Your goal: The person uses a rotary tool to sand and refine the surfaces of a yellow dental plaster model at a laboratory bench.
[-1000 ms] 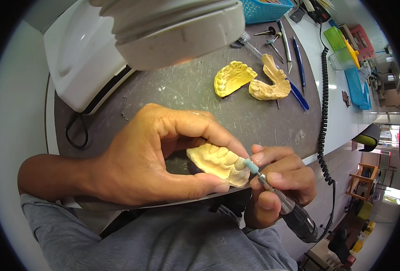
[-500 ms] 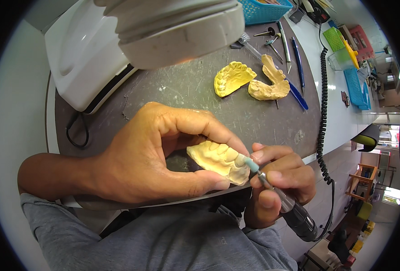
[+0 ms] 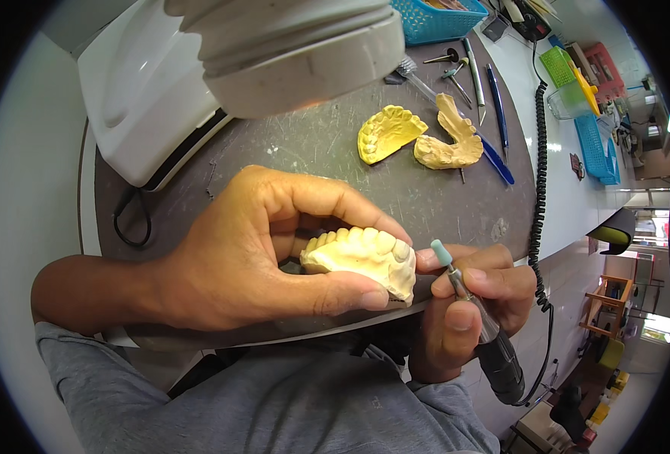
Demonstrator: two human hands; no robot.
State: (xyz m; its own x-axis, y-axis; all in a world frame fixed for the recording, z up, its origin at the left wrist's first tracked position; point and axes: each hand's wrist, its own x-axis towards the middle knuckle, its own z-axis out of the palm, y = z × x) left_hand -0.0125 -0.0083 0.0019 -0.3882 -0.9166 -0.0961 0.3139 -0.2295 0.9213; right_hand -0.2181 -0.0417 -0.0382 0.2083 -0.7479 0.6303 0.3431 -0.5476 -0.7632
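My left hand [image 3: 252, 250] is closed around a pale yellow plaster dental cast [image 3: 361, 261], thumb along its near side and index finger over the far side. The row of teeth faces up and away from me. In my right hand [image 3: 479, 295] is a dental handpiece [image 3: 494, 348], gripped like a pen, with a black body and metal nose. Its light-blue polishing tip [image 3: 441, 252] stands a little to the right of the cast, apart from it. Beyond my hands lie a yellow dental cast [image 3: 388, 134] and a beige horseshoe-shaped cast [image 3: 448, 144].
A white suction nozzle [image 3: 305, 64] hangs over the far bench, beside a white machine [image 3: 146, 98]. Right of the casts lie a blue pen-like tool [image 3: 497, 106], a metal knife [image 3: 474, 76] and small rotary bits [image 3: 456, 72]. A coiled black cord [image 3: 541, 174] runs down the right.
The polishing tip has come off the cast and moved right, now pointing upward. My left hand has tilted the cast so its teeth show more, and shifted it slightly left.
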